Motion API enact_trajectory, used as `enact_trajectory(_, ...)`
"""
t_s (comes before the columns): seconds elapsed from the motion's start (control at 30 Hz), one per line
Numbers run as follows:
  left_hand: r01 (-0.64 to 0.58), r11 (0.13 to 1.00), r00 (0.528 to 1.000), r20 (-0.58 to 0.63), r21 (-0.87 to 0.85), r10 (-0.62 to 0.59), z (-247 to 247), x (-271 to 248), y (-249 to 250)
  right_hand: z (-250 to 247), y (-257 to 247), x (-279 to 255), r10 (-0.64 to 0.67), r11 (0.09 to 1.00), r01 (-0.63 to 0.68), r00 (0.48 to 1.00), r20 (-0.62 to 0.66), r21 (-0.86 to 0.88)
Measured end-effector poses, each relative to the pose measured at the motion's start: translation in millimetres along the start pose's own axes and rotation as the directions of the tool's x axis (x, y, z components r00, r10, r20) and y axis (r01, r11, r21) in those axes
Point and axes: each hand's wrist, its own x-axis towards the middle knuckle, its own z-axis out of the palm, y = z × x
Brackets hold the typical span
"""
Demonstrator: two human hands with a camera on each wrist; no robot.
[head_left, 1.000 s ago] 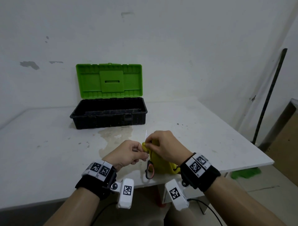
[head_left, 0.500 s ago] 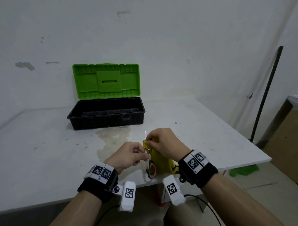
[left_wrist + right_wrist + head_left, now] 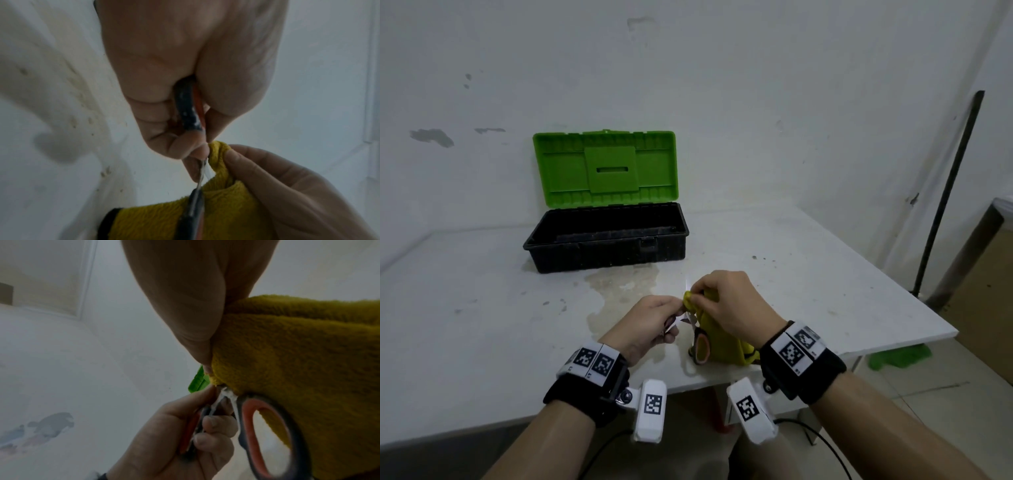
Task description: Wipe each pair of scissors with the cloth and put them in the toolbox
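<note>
A pair of scissors (image 3: 701, 350) with black and orange handles is held over the table's front edge. My left hand (image 3: 674, 318) grips one handle (image 3: 187, 110); the other handle loop (image 3: 267, 434) hangs free. My right hand (image 3: 697, 298) pinches a yellow cloth (image 3: 717, 335) round the blades, close against the left fingertips. A short bright blade tip (image 3: 686, 284) shows above the cloth. The cloth (image 3: 298, 353) drapes down behind the free loop. The black toolbox (image 3: 606, 255) stands open farther back, its green lid (image 3: 604, 168) upright.
The white table (image 3: 465, 325) bears a pale stain between the toolbox and my hands. Its right edge drops to the floor, where a green item (image 3: 900, 356) lies. A dark pole (image 3: 948, 192) leans on the right wall.
My right hand with the cloth has slid slightly up the blades toward the tip. The left hand keeps its grip on the handle in about the same place.
</note>
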Motion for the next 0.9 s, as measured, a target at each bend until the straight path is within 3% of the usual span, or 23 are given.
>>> enact_trajectory(0.17,-0.012,0.999,1.000,0.028,-0.046,0.013,2.2,-1.8,-0.1,2.7,-1.2,1.4,-0.093,0.992,0.098,0.994,0.062,-0.077)
enact_trajectory(0.37,-0.036,0.998,0.999,-0.026,0.060,0.038,-4.7,1.4,-3.1,-11.7,-2.1,-12.3,-0.228,0.957,0.270,0.925,0.304,-0.104)
enact_trajectory(0.53,-0.109,0.986,0.994,0.024,0.129,0.107,2.9,-0.1,0.3,-13.5,-4.2,-8.2,-0.200,0.974,0.214,0.967,0.160,-0.077)
enact_trajectory(0.73,-0.119,0.985,0.988,-0.088,0.122,0.131,-1.6,-0.2,0.6,-11.1,-0.2,-20.1,-0.286,0.944,0.320,0.913,0.291,-0.075)
enact_trajectory(0.9,-0.107,0.994,0.987,-0.119,0.023,0.109,6.0,-0.1,2.4,-6.5,-2.1,-13.8,-0.262,0.962,0.268,0.959,0.108,-0.046)
